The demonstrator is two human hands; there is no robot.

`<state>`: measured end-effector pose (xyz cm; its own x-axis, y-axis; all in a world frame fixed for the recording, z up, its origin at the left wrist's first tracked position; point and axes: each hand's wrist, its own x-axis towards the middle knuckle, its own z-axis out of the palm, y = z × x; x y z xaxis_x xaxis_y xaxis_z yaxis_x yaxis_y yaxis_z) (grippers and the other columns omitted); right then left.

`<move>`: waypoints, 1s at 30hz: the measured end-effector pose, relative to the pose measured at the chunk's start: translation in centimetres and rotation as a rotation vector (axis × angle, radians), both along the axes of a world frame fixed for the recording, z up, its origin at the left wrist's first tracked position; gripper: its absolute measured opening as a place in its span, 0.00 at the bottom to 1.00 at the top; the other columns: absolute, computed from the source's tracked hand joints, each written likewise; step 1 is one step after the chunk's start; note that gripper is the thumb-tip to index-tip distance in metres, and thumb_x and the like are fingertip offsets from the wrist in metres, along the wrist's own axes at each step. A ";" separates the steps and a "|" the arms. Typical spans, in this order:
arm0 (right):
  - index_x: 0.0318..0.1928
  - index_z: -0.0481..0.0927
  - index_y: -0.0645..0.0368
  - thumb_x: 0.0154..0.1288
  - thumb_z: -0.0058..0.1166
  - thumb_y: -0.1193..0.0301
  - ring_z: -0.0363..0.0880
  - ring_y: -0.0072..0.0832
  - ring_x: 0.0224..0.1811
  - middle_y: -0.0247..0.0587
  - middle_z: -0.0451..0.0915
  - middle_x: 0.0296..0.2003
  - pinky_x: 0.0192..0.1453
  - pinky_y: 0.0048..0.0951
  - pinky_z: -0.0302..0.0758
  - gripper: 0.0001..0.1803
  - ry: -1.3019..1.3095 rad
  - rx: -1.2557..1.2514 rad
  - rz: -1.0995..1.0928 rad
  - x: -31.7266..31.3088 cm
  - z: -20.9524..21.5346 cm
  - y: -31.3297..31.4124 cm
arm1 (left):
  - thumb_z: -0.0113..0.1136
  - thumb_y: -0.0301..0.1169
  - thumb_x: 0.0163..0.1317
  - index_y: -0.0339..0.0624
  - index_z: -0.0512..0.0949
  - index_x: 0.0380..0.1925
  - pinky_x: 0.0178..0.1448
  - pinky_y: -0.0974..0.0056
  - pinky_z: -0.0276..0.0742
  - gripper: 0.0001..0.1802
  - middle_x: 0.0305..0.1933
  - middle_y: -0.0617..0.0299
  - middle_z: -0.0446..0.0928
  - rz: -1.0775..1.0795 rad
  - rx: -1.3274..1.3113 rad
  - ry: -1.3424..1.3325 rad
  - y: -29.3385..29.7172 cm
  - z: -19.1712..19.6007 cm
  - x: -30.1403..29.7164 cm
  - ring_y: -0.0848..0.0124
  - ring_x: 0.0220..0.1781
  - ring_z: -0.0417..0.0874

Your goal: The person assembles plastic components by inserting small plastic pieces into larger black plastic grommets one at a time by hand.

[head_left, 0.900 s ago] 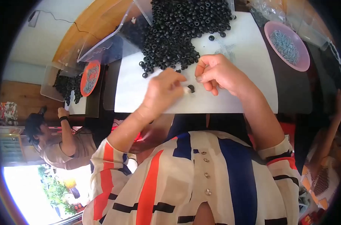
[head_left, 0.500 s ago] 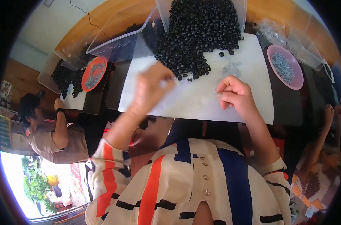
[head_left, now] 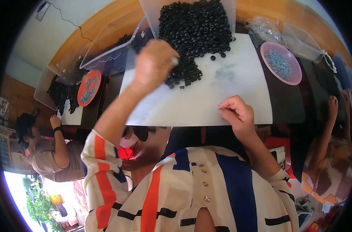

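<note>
A big heap of small black rings (head_left: 195,31) spills from a clear tray (head_left: 149,11) onto a white sheet (head_left: 207,100). My left hand (head_left: 152,63) is raised over the heap's near left edge, seen from the back with the fingers curled; what is under them is hidden. My right hand (head_left: 238,114) rests at the sheet's front edge, thumb and fingertips pinched together, with nothing visible between them. A few small grey metal bits (head_left: 224,72) lie on the sheet between the heap and my right hand.
A pink bowl (head_left: 281,62) of small metal parts sits at the right, clear plastic bags (head_left: 267,29) behind it. At the left, a person (head_left: 48,150) works beside an orange dish (head_left: 89,87) and more black rings (head_left: 61,92). Another person's arm (head_left: 330,127) shows at the right.
My hands were together over a black ring at the sheet's middle. The left hand has since gone up to the heap; the right has drawn back to the front edge.
</note>
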<state>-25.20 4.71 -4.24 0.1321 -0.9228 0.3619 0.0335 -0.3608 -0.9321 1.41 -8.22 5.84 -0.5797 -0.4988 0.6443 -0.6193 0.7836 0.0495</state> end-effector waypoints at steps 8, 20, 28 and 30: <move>0.40 0.76 0.63 0.65 0.58 0.81 0.74 0.19 0.26 0.36 0.79 0.27 0.33 0.21 0.71 0.05 0.053 -0.101 -0.006 0.1 -0.3 0.4 | 0.63 0.23 0.52 0.40 0.83 0.31 0.46 0.55 0.78 0.06 0.34 0.58 0.78 -0.012 0.099 -0.053 -4.9 -5.5 -9.5 0.56 0.42 0.78; 0.39 0.76 0.62 0.65 0.57 0.82 0.73 0.21 0.25 0.38 0.78 0.27 0.31 0.24 0.70 0.05 0.033 -0.137 -0.002 -0.4 -0.4 0.1 | 0.62 0.22 0.51 0.37 0.80 0.33 0.45 0.54 0.78 0.08 0.36 0.55 0.77 -0.052 0.121 -0.258 -3.0 -3.7 -9.5 0.54 0.44 0.78; 0.41 0.77 0.61 0.61 0.58 0.82 0.79 0.31 0.27 0.40 0.79 0.31 0.31 0.28 0.74 0.08 0.181 -0.247 -0.112 0.6 1.3 -1.4 | 0.60 0.17 0.46 0.38 0.81 0.36 0.43 0.53 0.75 0.14 0.35 0.53 0.74 -0.001 0.444 0.104 10.0 -6.4 -2.2 0.52 0.39 0.75; 0.38 0.79 0.60 0.57 0.57 0.84 0.79 0.31 0.31 0.37 0.79 0.32 0.34 0.32 0.75 0.09 0.706 -0.526 -0.279 0.4 2.5 -3.4 | 0.61 0.17 0.47 0.38 0.82 0.37 0.43 0.54 0.76 0.15 0.37 0.53 0.75 0.044 0.459 0.200 11.0 -7.2 -1.9 0.52 0.40 0.75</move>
<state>-24.83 1.32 -1.76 0.2789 -0.6943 0.6635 -0.6320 -0.6529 -0.4175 -0.47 2.80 -1.35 -0.4392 -0.7783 0.4487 -0.5947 0.6262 0.5041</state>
